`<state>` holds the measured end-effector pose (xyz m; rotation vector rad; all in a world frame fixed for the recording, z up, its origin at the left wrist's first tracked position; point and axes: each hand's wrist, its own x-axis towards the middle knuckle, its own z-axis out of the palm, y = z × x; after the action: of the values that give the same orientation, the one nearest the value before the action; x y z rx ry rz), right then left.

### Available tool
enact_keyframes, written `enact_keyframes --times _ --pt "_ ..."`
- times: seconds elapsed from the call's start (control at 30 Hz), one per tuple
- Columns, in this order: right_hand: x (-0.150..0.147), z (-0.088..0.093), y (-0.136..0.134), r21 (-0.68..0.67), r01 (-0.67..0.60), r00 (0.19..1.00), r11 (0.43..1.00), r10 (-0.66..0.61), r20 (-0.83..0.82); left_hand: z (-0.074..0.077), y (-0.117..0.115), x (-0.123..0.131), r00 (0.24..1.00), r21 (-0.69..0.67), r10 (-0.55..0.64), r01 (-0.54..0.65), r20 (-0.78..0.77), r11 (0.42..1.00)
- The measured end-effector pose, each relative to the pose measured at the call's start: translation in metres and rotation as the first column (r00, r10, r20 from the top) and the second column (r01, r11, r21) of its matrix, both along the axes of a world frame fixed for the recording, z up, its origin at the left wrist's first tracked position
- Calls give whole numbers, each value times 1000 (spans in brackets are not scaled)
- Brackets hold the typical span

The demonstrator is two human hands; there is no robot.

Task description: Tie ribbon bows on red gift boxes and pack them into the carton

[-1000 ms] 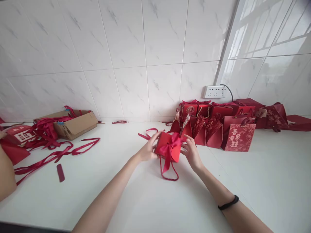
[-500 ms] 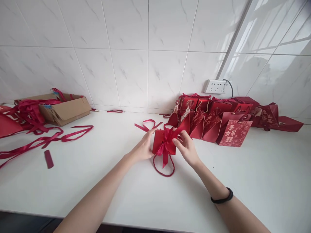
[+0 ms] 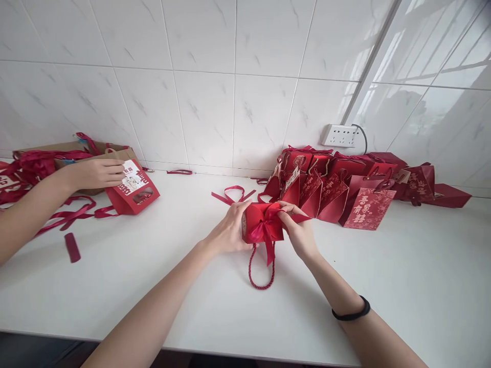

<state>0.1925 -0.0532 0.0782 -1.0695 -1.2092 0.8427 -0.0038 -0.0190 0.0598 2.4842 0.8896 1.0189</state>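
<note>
A small red gift box (image 3: 251,215) is tilted in front of me over the white table, a ribbon bow (image 3: 264,230) tied on its top face. My left hand (image 3: 229,230) grips the box along its left side, some fingers hidden behind it. Between thumb and fingers, my right hand (image 3: 297,225) pinches a ribbon tail at the bow's upper right; the tail's end sticks out to the right past the hand. A twisted red cord handle (image 3: 261,286) hangs from the box's near side. Just behind lies a loose piece of ribbon (image 3: 233,197).
Several red gift boxes and bags (image 3: 333,197) stand at the right by the wall, below a power strip (image 3: 339,136). At left, another person's hand (image 3: 102,174) holds a red box (image 3: 141,197) near a cardboard box (image 3: 130,153), tangled ribbons (image 3: 72,217) and a dark red strip (image 3: 72,248).
My hands have turned and tilted the gift box slightly, and my right hand now pinches the ribbon tail. Another person's hand has come in from the left with a red box.
</note>
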Motion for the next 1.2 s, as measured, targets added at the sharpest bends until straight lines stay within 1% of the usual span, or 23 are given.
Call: enact_keyframes --times 0.1,0.17,0.2,0.27,0.33,0.43,0.5,0.53,0.6,0.67,0.73,0.8,0.93,1.07,1.13,1.2 --pt "0 -4 2 -80 -149 974 985 133 -185 2 1 0 992 -35 115 -114 48 993" --pt "0 -7 3 -96 -216 958 972 192 -211 4 1 -1 984 -64 157 -152 81 986" --pt "0 -8 4 -94 -233 957 968 211 -201 4 0 -1 984 -86 155 -147 91 985" --pt "1 -10 5 -85 -255 957 963 238 -167 5 -1 -3 989 -162 110 -93 100 982" --pt "1 -11 6 -79 -269 958 960 258 -123 5 -2 -5 991 -270 44 -9 126 963" --pt "1 -10 6 -85 -252 967 964 254 2 4 -1 -7 965 -417 -41 150 260 897" --pt "0 -8 5 -93 -228 969 969 236 80 4 0 -7 934 -472 -29 207 356 857" --pt "-1 -7 4 -95 -215 969 972 225 103 4 0 -5 923 -488 1 203 384 849" --pt "-2 -5 3 -101 -174 971 980 188 150 5 0 -2 912 -500 87 138 401 855" --pt "-1 -2 2 -133 -143 961 981 169 219 7 -2 1 904 -482 151 68 401 873" --pt "1 2 1 -184 -154 944 971 200 262 9 -5 4 900 -462 179 28 398 886" --pt "4 5 0 -226 -185 938 956 240 249 11 -7 5 896 -452 196 6 399 892" --pt "9 14 -2 -295 -205 940 933 272 206 11 -5 3 898 -422 185 1 399 906" --pt "11 19 -5 -374 -246 925 894 332 186 10 -2 -1 890 -422 187 6 415 907" --pt "11 18 -6 -408 -283 907 868 381 181 11 -3 -2 882 -429 166 44 440 902" --pt "10 16 -6 -436 -317 887 842 426 177 13 -6 0 886 -457 119 112 448 883"
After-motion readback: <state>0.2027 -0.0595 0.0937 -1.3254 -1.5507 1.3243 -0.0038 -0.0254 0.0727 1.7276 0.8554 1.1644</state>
